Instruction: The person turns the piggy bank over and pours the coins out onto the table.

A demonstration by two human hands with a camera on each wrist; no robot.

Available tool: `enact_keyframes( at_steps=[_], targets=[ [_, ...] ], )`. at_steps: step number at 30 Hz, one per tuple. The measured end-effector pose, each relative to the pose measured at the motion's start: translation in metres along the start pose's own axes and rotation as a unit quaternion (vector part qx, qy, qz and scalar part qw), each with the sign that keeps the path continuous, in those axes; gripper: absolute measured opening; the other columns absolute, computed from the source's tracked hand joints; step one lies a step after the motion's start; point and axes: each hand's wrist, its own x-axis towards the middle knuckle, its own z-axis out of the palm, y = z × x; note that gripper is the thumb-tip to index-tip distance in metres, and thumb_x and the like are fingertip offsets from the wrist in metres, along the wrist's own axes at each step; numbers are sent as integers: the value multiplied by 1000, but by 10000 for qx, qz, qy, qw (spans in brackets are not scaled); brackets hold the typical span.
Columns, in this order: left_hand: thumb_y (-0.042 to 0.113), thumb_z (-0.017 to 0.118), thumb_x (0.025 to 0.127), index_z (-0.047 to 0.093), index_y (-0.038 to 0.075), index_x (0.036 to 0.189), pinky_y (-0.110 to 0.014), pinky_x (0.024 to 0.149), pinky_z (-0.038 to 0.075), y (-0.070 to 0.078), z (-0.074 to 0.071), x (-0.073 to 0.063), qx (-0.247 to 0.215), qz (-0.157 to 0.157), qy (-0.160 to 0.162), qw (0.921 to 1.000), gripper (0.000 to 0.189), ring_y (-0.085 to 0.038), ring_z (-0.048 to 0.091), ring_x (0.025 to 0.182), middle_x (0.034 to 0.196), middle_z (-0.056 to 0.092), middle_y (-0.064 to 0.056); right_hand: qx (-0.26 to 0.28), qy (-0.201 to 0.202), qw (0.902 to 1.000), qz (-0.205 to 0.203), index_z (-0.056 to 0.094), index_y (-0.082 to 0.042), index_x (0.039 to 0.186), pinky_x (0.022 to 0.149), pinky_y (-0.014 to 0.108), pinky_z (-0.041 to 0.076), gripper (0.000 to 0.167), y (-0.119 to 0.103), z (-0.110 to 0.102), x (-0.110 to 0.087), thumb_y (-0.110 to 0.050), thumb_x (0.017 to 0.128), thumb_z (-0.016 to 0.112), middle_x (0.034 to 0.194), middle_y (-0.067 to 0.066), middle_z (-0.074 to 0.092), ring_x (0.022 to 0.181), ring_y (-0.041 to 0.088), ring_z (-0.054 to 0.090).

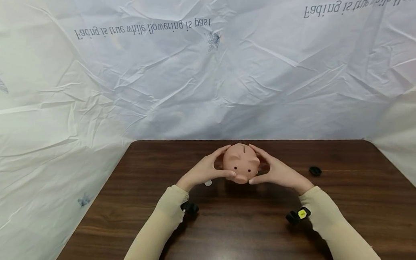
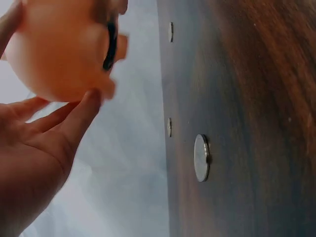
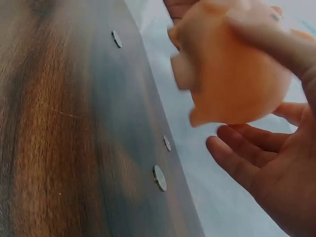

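A pink piggy bank is held up off the table between both hands, its face toward me and its coin slot on top. My left hand grips its left side, thumb by the snout and fingers behind. On the other side my right hand holds it the same way, thumb low at the front. The left wrist view shows a dark opening on the underside of the piggy bank, blurred. Below it, silver coins lie apart on the table; the head view shows one coin near the left hand.
The dark wooden table reaches back to a wrinkled white printed sheet. A small round black piece lies to the right of the right hand. Each wrist wears a black camera, such as the one on the left sleeve.
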Motion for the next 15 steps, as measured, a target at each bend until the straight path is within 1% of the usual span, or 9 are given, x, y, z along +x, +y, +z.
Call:
enact_keyframes(
  at_steps=[1,3,5,8,10,13,15],
  targets=[
    [43,77,90,23,30,161,-36,106,47,-1,-1,0,-13,-135,-41,9999,90,-14,45,137,154,41,5,119,-32,9998,126,15,-36,162,97,53,52,105,0,-1,-1,-27,84,85,151,14,40,126,36,55],
    [42,71,95,24,25,161,-36,103,50,-4,-1,0,-333,-247,-201,9989,82,-17,50,134,151,45,-1,161,5,9997,206,19,-33,162,96,49,53,98,-1,-3,-2,-29,87,83,146,14,44,123,33,57],
    [39,65,100,24,21,160,-36,101,52,-5,-1,1,-639,-286,-370,9969,76,-19,52,133,151,45,-5,8,137,9997,187,24,-30,161,97,49,52,91,-5,-5,-3,-30,90,80,141,14,49,121,31,57],
    [34,58,105,21,16,160,-37,97,55,-7,0,3,-1184,-346,-599,9905,69,-24,54,130,152,43,-12,-340,373,9986,135,29,-27,160,97,49,51,81,-11,-6,-3,-34,93,75,136,12,53,118,29,57],
    [34,55,106,20,15,161,-36,98,54,-7,-1,3,-1360,-403,-674,9876,68,-25,53,132,154,41,-12,-533,460,9974,145,30,-26,160,96,48,51,78,-13,-6,-2,-37,95,72,134,11,54,116,28,57],
    [35,55,106,20,15,161,-36,99,53,-8,-1,2,-1471,-424,-675,9859,68,-25,53,132,155,41,-12,-631,484,9968,95,31,-26,160,94,47,52,77,-13,-4,-1,-39,95,72,134,11,55,115,27,58],
    [34,61,103,22,19,160,-36,101,52,-8,-3,1,-1501,-441,-586,9859,71,-23,51,134,154,41,-8,-537,442,9976,9,29,-27,160,95,48,53,80,-12,-4,-1,-37,94,74,137,11,53,118,28,58]
  ],
)
